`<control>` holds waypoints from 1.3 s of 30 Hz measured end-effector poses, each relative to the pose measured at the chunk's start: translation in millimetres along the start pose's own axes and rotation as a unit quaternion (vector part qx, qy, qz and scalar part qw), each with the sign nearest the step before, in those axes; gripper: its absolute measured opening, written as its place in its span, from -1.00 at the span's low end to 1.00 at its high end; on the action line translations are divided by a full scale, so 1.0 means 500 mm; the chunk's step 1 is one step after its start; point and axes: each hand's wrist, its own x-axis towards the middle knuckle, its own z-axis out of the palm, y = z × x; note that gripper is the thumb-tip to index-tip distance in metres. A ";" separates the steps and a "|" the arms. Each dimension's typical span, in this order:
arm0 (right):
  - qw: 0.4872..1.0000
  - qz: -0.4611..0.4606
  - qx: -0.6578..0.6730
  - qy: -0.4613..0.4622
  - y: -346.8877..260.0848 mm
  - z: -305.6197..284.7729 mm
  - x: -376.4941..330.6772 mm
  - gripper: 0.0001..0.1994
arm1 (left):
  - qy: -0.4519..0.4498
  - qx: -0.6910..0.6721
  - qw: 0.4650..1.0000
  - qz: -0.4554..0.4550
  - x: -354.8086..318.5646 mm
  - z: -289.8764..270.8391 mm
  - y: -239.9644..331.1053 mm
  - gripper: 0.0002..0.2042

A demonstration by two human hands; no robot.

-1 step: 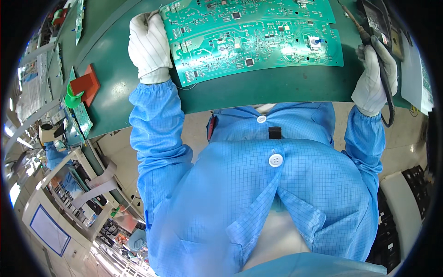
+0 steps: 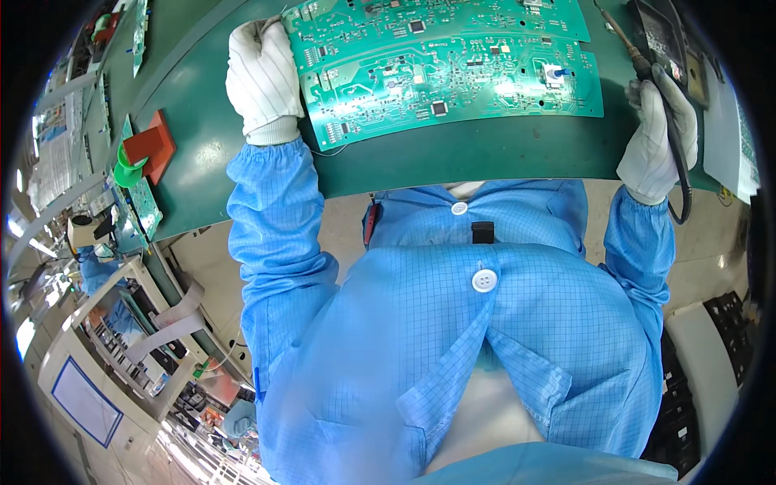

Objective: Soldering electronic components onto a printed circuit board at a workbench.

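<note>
A green circuit board panel (image 2: 469, 81), set with small chips and one white part with a blue shaft, lies on the green table. At its left edge rests my left hand (image 2: 265, 77), in a white striped glove, closed with its fingertips curled by the board's upper left corner; what they pinch is hidden. A thin wire (image 2: 330, 153) shows below the board near that wrist. My gloved right hand (image 2: 661, 133) grips a soldering iron (image 2: 621, 36), its thin tip pointing up and left, off the panel's right side. The iron's black cable loops down past my wrist.
Right of the iron stands a dark tray-like holder (image 2: 659, 40), with a white sheet (image 2: 727, 129) beyond. On the left are a red block (image 2: 153, 147), a green ring-shaped piece (image 2: 128, 170) and another circuit board (image 2: 144, 210). Farther left, a white rack (image 2: 137, 299) stands beyond the table.
</note>
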 end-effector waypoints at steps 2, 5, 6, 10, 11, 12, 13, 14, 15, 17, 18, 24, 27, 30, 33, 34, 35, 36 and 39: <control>1.000 0.015 0.014 0.006 -0.012 0.002 0.002 -0.76 | -0.020 -0.053 0.997 -0.061 0.002 -0.007 0.024 -0.65; 0.999 -0.012 -0.031 -0.013 -0.005 -0.006 0.003 -0.77 | -0.013 0.014 1.000 0.008 0.013 0.006 -0.033 -0.66; 0.999 -0.019 -0.034 -0.014 -0.003 -0.006 0.002 -0.77 | -0.021 0.068 0.994 0.088 0.015 0.008 -0.053 -0.68; 0.998 -0.032 -0.046 0.004 -0.009 0.008 -0.001 -0.78 | -0.007 0.018 0.999 -0.038 -0.003 -0.011 0.016 -0.81; 0.999 -0.022 -0.046 0.018 -0.014 0.009 -0.003 -0.78 | -0.005 0.020 0.999 -0.038 -0.003 -0.013 0.023 -0.81; 0.994 -0.041 -0.104 0.002 -0.017 0.002 -0.002 -0.78 | -0.014 0.006 0.999 -0.041 -0.003 -0.017 0.025 -0.81; 0.994 -0.042 -0.099 0.001 -0.018 0.001 -0.002 -0.78 | -0.022 -0.007 0.999 -0.044 -0.006 -0.020 0.026 -0.80; 0.997 -0.031 -0.076 0.007 -0.018 0.002 -0.002 -0.78 | -0.024 -0.008 0.999 -0.037 -0.007 -0.021 0.026 -0.79; 0.998 -0.019 -0.053 0.012 -0.017 0.001 -0.003 -0.78 | -0.031 -0.007 0.998 -0.047 -0.009 -0.025 0.032 -0.79; 0.988 -0.067 -0.137 -0.015 -0.020 -0.016 0.001 -0.77 | -0.023 0.058 0.998 -0.008 0.008 -0.007 0.007 -0.72; 0.995 -0.020 -0.096 0.004 -0.025 -0.015 0.001 -0.76 | -0.022 0.058 0.998 -0.009 0.009 0.000 -0.002 -0.72; 0.997 0.033 -0.067 0.002 -0.009 -0.001 -0.008 -0.70 | -0.077 0.113 0.990 -0.032 0.006 -0.021 -0.016 -0.75; 0.997 0.049 -0.063 0.017 -0.014 0.007 -0.009 -0.68 | -0.117 0.126 0.984 -0.038 0.006 0.002 -0.022 -0.76; 0.997 0.059 -0.045 0.018 0.015 -0.007 -0.014 -0.67 | -0.201 0.257 0.945 -0.015 0.013 -0.005 -0.050 -0.80; 0.991 -0.030 -0.127 -0.012 0.019 -0.009 -0.011 -0.68 | -0.216 0.148 0.965 -0.003 0.003 -0.020 -0.076 -0.80; 0.998 0.017 -0.065 -0.002 0.025 -0.010 -0.011 -0.68 | -0.222 0.091 0.971 0.006 0.001 -0.024 -0.083 -0.80; 0.998 0.064 -0.002 0.009 0.030 -0.009 -0.012 -0.68 | -0.227 0.032 0.973 0.014 0.000 -0.029 -0.088 -0.80; 0.998 0.062 -0.001 0.009 0.032 -0.009 -0.013 -0.68 | -0.230 -0.026 0.973 0.023 0.000 -0.033 -0.091 -0.80; 0.996 0.010 -0.091 -0.005 0.025 -0.007 -0.015 -0.68 | -0.233 -0.141 0.961 0.042 -0.006 -0.054 -0.075 -0.79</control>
